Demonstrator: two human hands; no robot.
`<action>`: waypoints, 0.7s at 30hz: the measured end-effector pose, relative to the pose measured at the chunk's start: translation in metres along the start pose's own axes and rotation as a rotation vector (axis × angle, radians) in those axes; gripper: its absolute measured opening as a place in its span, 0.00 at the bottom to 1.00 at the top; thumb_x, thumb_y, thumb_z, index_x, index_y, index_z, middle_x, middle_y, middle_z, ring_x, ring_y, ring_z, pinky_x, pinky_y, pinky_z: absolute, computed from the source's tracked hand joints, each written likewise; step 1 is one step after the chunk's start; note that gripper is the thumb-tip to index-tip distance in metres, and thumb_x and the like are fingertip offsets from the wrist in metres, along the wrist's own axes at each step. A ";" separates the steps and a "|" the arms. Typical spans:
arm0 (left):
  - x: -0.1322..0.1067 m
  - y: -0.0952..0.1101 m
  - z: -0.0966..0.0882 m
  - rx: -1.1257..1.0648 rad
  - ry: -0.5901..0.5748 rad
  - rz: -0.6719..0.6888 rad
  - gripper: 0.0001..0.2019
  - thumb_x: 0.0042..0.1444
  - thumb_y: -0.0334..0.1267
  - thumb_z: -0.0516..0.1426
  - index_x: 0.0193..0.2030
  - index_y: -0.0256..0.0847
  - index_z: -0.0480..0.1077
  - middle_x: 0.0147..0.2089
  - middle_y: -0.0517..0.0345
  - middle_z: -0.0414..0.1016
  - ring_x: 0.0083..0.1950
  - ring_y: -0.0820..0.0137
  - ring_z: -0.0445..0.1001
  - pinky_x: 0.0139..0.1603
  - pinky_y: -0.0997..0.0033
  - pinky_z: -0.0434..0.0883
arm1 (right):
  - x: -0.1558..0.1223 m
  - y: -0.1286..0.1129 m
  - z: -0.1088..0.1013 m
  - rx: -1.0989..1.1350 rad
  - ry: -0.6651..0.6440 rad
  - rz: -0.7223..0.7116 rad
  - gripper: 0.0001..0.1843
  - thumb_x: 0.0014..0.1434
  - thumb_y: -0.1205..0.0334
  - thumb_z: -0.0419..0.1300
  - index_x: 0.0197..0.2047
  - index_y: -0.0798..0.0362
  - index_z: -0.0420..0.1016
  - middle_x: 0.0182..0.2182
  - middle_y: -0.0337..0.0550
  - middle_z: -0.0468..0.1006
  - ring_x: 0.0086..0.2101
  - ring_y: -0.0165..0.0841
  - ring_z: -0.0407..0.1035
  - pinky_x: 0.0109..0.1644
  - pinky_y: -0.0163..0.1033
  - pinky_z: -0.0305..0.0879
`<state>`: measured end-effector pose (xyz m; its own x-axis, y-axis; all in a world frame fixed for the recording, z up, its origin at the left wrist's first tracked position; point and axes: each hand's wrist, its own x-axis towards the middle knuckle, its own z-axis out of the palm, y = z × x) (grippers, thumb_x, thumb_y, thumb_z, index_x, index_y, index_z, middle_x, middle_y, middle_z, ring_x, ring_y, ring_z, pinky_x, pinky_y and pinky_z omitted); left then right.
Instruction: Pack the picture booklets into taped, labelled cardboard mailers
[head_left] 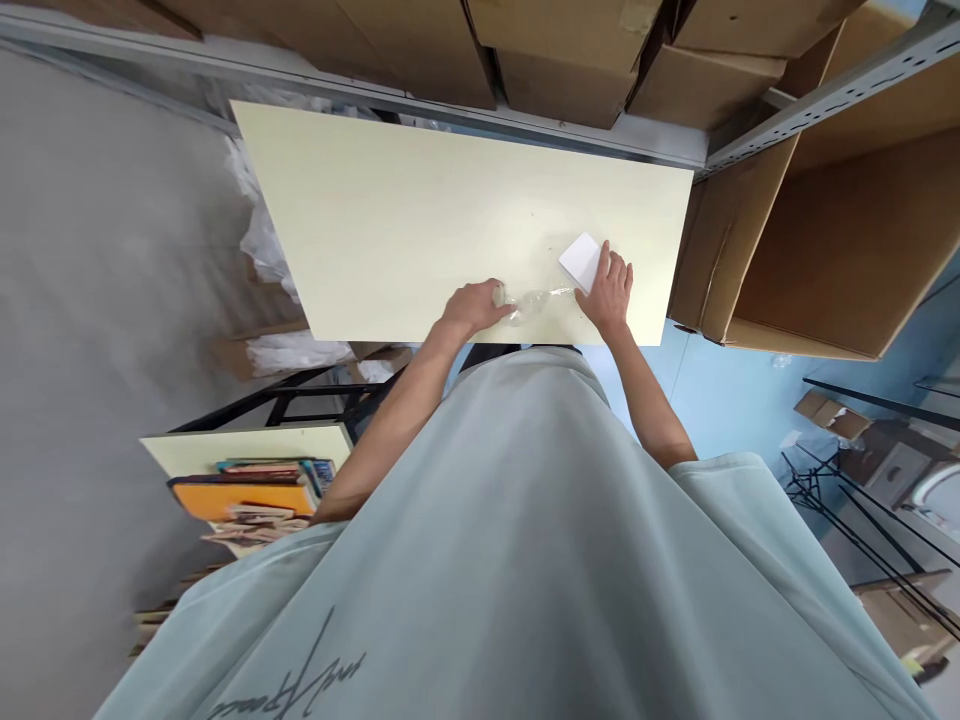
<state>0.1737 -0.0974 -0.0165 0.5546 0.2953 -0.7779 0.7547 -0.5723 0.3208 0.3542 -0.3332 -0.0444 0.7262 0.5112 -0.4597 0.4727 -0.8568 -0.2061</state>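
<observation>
Head view: your left hand (pixel 476 303) has its fingers curled around one end of the glossy, crinkled clear plastic film (pixel 532 302), which lies on the smooth cream tabletop (pixel 390 210). At the film's two o'clock sits the flat white square (pixel 580 260), its corners rounded. Your right hand (pixel 610 292), at three o'clock, spreads its fingers along the square's edge; I cannot tell whether they grip. An open corrugated cardboard box (pixel 847 230) stands at the tabletop's three o'clock.

left hand (pixel 474 308) observed gripping crumpled clear plastic (pixel 534 303) on the cream tabletop (pixel 405 210), right hand (pixel 613 292) touching a small white card (pixel 580 260), cardboard boxes (pixel 566 90) shelved beyond the far edge.
</observation>
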 end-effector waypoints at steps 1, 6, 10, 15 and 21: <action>-0.001 0.011 0.001 0.060 -0.046 0.002 0.35 0.70 0.56 0.67 0.78 0.43 0.77 0.65 0.40 0.89 0.71 0.41 0.84 0.73 0.48 0.79 | 0.001 -0.005 -0.001 0.004 -0.007 -0.007 0.63 0.76 0.36 0.62 0.94 0.61 0.34 0.86 0.73 0.54 0.86 0.64 0.44 0.89 0.82 0.41; -0.018 0.048 0.005 0.215 -0.328 0.085 0.26 0.65 0.51 0.68 0.66 0.46 0.87 0.66 0.43 0.90 0.68 0.45 0.86 0.64 0.59 0.80 | 0.009 -0.024 -0.006 -0.013 0.016 0.013 0.58 0.81 0.34 0.53 0.93 0.65 0.36 0.87 0.75 0.53 0.85 0.63 0.47 0.89 0.78 0.43; -0.038 0.042 -0.002 0.027 -0.476 0.168 0.11 0.56 0.45 0.68 0.44 0.48 0.90 0.47 0.52 0.92 0.49 0.52 0.88 0.51 0.62 0.78 | 0.011 -0.024 -0.010 0.046 0.028 0.022 0.52 0.84 0.41 0.51 0.92 0.70 0.39 0.82 0.80 0.63 0.80 0.61 0.57 0.89 0.74 0.47; -0.053 -0.004 -0.039 -0.191 -0.478 0.255 0.12 0.53 0.49 0.70 0.24 0.48 0.79 0.27 0.57 0.77 0.33 0.57 0.78 0.38 0.60 0.71 | 0.009 -0.015 -0.012 0.206 0.054 0.026 0.59 0.76 0.39 0.64 0.93 0.61 0.41 0.80 0.76 0.66 0.79 0.68 0.59 0.86 0.84 0.49; -0.018 -0.061 -0.079 -0.254 0.123 0.111 0.11 0.60 0.46 0.71 0.31 0.47 0.78 0.39 0.46 0.85 0.55 0.42 0.86 0.63 0.50 0.79 | -0.006 -0.016 -0.014 0.157 0.116 0.073 0.56 0.77 0.38 0.66 0.91 0.61 0.50 0.79 0.75 0.66 0.80 0.63 0.58 0.88 0.80 0.47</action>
<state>0.1453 -0.0074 0.0203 0.6651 0.3412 -0.6642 0.7421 -0.4012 0.5370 0.3495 -0.3221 -0.0262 0.8126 0.4440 -0.3775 0.3396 -0.8871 -0.3126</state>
